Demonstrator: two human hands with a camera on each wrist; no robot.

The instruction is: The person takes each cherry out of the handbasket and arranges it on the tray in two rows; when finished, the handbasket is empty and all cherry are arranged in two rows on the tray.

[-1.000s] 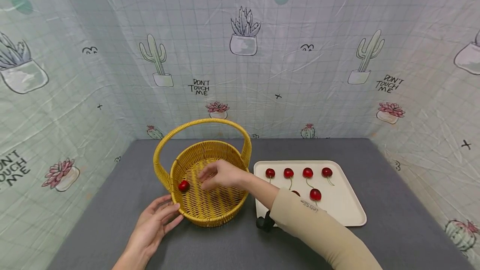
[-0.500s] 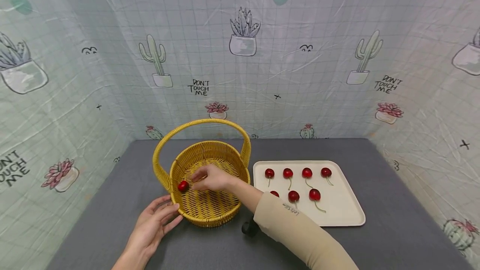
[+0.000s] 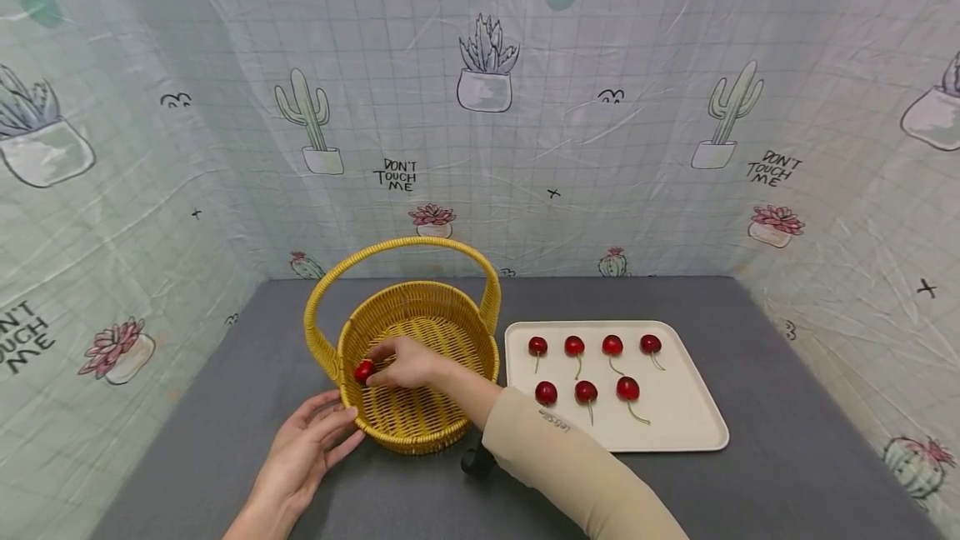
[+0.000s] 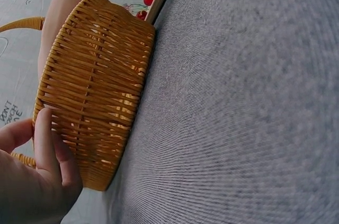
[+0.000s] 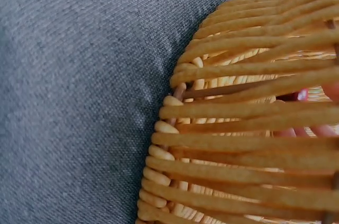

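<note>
A yellow wicker basket (image 3: 408, 440) with a tall arched handle stands left of centre. My left hand (image 3: 303, 448) holds its near left rim, with fingertips against the outer weave in the left wrist view. My right hand (image 3: 412, 363) reaches down inside the basket. Its thumb and fingers close around a red cherry (image 3: 363, 371) by the left inner wall. Through the weave in the right wrist view, a bit of the cherry (image 5: 302, 95) shows beside the fingers; the weave hides most of that grip.
To the right lies a cream tray (image 3: 682, 432) with several stemmed cherries in two rows. A black object (image 3: 477, 462), partly hidden, is under the right forearm. Grey cloth (image 3: 780, 407) covers the table, and a printed curtain (image 3: 555, 148) surrounds it.
My right hand has moved left and down inside the basket until its fingers reach the cherry. The sleeve has shifted left, uncovering more of the tray. The left hand stays on the rim.
</note>
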